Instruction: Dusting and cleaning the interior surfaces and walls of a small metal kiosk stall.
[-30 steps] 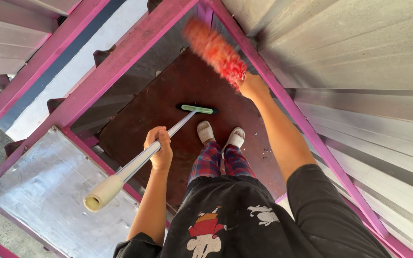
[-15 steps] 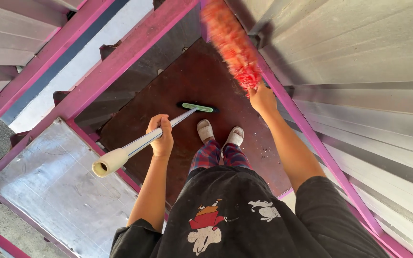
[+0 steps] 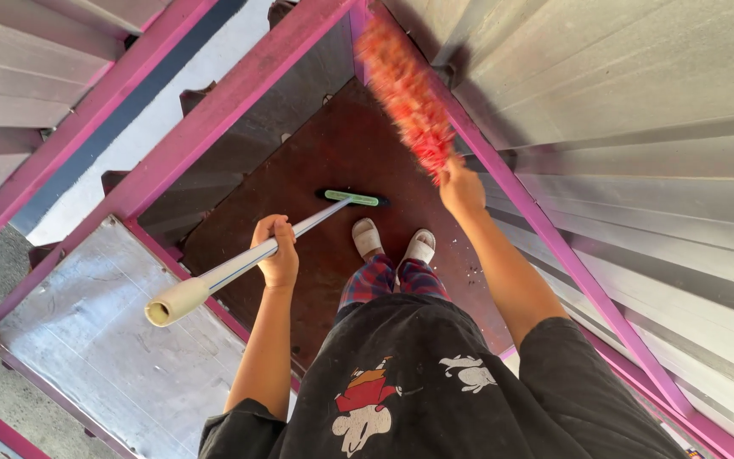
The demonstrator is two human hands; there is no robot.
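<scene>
On brown floor (image 3: 299, 212) between magenta beams (image 3: 214, 110): left hand (image 3: 276, 252) clenched round metal mop pole (image 3: 239, 265), green head (image 3: 352, 198) resting just ahead of white slippers (image 3: 392, 240). Right hand (image 3: 460, 187) gripping red duster (image 3: 407, 93), blurred, raised against right-hand beam beside corrugated wall (image 3: 622, 85). Grey platform (image 3: 95, 340) at lower left.

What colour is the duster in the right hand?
Red-orange, blurred; the duster is held up by the right hand. Head view shows it.
</scene>
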